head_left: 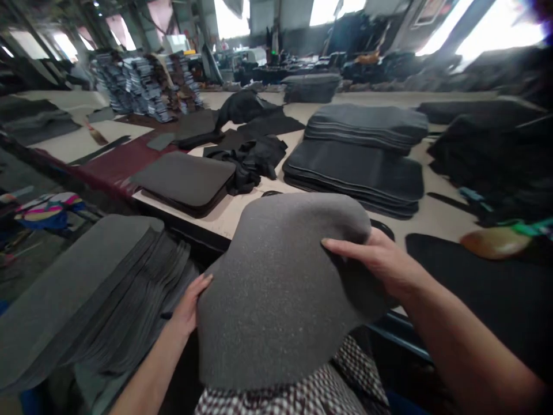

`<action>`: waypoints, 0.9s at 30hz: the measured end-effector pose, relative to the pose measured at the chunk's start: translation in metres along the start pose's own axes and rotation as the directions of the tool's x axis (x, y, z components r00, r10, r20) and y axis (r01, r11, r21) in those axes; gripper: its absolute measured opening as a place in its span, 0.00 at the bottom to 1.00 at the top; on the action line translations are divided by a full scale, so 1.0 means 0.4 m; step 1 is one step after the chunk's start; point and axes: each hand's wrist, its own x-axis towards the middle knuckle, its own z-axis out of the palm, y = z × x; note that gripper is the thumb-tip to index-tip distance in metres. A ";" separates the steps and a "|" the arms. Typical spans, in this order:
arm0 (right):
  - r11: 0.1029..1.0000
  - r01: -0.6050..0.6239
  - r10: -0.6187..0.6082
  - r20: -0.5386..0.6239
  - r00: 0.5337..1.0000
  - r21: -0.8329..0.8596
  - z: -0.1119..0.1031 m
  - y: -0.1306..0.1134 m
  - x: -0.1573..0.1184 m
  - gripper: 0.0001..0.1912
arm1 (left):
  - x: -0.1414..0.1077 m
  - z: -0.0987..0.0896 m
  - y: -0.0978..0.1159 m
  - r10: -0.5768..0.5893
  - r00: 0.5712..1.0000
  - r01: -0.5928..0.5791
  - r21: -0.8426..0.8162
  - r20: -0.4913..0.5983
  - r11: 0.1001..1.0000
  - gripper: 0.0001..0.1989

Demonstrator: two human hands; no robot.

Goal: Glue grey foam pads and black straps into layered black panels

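Note:
A grey felt-like sheet (276,288) with rounded corners is held up in front of my body, bent along its right side. My left hand (193,301) grips its left edge, the thumb on the near face and the other fingers hidden behind. On the right side, my right hand (367,253) pinches the sheet, thumb on top. Down to the left lies a thick stack of similar grey sheets (86,294). A smaller pile of dark sheets (185,178) rests on the table just beyond the held one.
Tall stacks of black, round-cornered pieces (354,167) stand on the pale table (272,183). Crumpled black cloth (250,158) lies left of them. A round wooden-looking object (495,242) sits at the right on dark material. Bundled piles (142,83) stand farther back.

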 end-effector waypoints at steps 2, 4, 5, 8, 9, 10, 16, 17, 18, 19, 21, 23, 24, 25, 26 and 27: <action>0.999 -0.049 0.047 -0.071 0.996 -0.020 -0.066 0.051 -0.037 0.23 | -0.018 0.006 0.072 0.107 0.994 -0.105 0.092 -0.014 0.990 0.23; 0.996 -0.092 0.088 -0.129 0.988 -0.021 -0.116 0.111 -0.081 0.25 | -0.026 0.023 0.133 0.159 0.987 -0.157 0.240 0.013 0.958 0.26; 0.995 -0.102 0.097 -0.160 0.982 -0.019 -0.134 0.145 -0.103 0.26 | -0.024 0.037 0.154 0.190 0.982 -0.187 0.323 0.021 0.928 0.27; 0.994 -0.099 0.083 -0.279 0.957 -0.043 -0.167 0.248 -0.153 0.30 | 0.002 0.101 0.177 0.327 0.944 -0.306 0.509 0.051 0.804 0.28; 0.993 -0.090 0.061 -0.334 0.941 -0.074 -0.173 0.280 -0.164 0.32 | 0.016 0.126 0.174 0.372 0.925 -0.351 0.535 0.073 0.768 0.31; 0.990 -0.082 0.030 -0.389 0.921 -0.117 -0.178 0.309 -0.171 0.33 | 0.032 0.151 0.167 0.406 0.908 -0.391 0.548 0.099 0.740 0.34; 0.972 0.017 -0.164 -0.623 0.765 -0.236 -0.205 0.399 -0.175 0.43 | 0.124 0.254 0.159 0.529 0.784 -0.577 0.696 0.325 0.427 0.39; 0.977 0.046 -0.172 -0.639 0.750 -0.209 -0.211 0.407 -0.173 0.44 | 0.139 0.263 0.168 0.522 0.752 -0.613 0.718 0.403 0.330 0.30; 0.980 0.074 -0.179 -0.651 0.738 -0.186 -0.219 0.415 -0.170 0.44 | 0.154 0.273 0.177 0.502 0.723 -0.644 0.726 0.475 0.240 0.22; 0.979 0.100 -0.195 -0.670 0.716 -0.178 -0.228 0.423 -0.168 0.41 | 0.169 0.282 0.187 0.476 0.700 -0.667 0.725 0.532 0.170 0.17; 0.966 0.125 -0.252 -0.705 0.663 -0.227 -0.248 0.436 -0.163 0.32 | 0.198 0.304 0.204 0.457 0.672 -0.689 0.718 0.583 0.098 0.15; 0.946 0.082 -0.288 -0.697 0.657 -0.314 -0.270 0.443 -0.157 0.22 | 0.224 0.331 0.216 0.465 0.672 -0.680 0.729 0.576 0.080 0.16; 0.937 0.046 -0.285 -0.681 0.674 -0.347 -0.281 0.443 -0.153 0.19 | 0.235 0.344 0.220 0.452 0.687 -0.667 0.741 0.569 0.081 0.17; 0.930 0.011 -0.271 -0.665 0.696 -0.367 -0.291 0.440 -0.148 0.17 | 0.247 0.358 0.223 0.431 0.705 -0.653 0.752 0.563 0.086 0.18; 0.926 -0.016 -0.254 -0.653 0.714 -0.377 -0.302 0.435 -0.142 0.17 | 0.258 0.371 0.225 0.403 0.726 -0.639 0.763 0.558 0.096 0.19; 0.925 -0.029 -0.242 -0.648 0.722 -0.379 -0.311 0.429 -0.135 0.18 | 0.270 0.383 0.227 0.368 0.746 -0.628 0.771 0.555 0.109 0.21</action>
